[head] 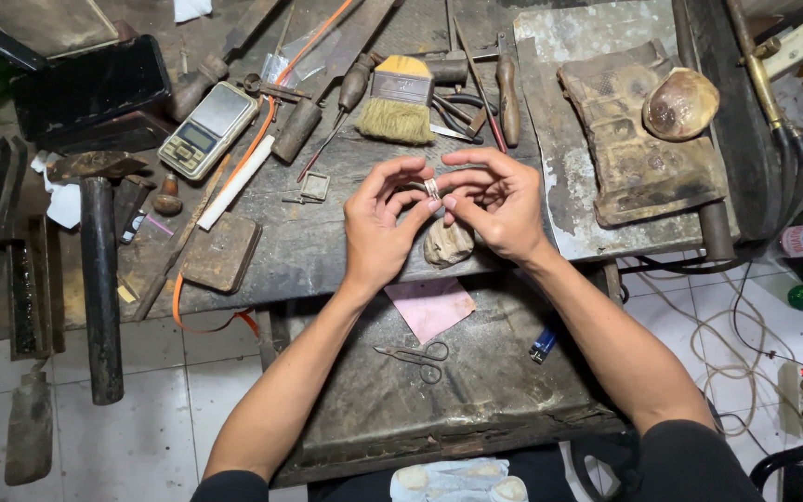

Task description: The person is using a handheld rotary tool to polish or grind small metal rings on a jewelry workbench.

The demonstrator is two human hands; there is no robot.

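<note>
Head view. Left hand point(375, 228) and right hand point(497, 206) raised together above a worn dark workbench point(327, 251), fingertips meeting at centre. Small silvery metal piece point(432, 190) pinched between thumb and forefinger of both hands, at the point where the 2 sets of fingertips touch; exact shape too small to tell. Left hand mostly closed, thumb and forefinger on the piece, remaining fingers curled above it. Right hand likewise closed on the piece from the opposite side, other fingers arched over. Pale lumpy stone-like block point(447, 244) just below the fingertips, partly hidden behind the right hand. Pink paper square point(431, 308) below the left wrist, on the lower shelf. Small scissors point(417, 357) further below, between the 2 forearms. Blue lighter point(542, 345) just beside the right forearm. Flat bristle brush point(399, 100) beyond the fingertips, near them. Pocket digital scale point(209, 129) well beyond and to the outer side of the left hand. Hammer point(97, 242) well apart from the left hand, at the bench edge. Rust-stained pad point(636, 139) with a rounded brown lump point(680, 104) on it, beyond the right hand and to its outer side.
</note>
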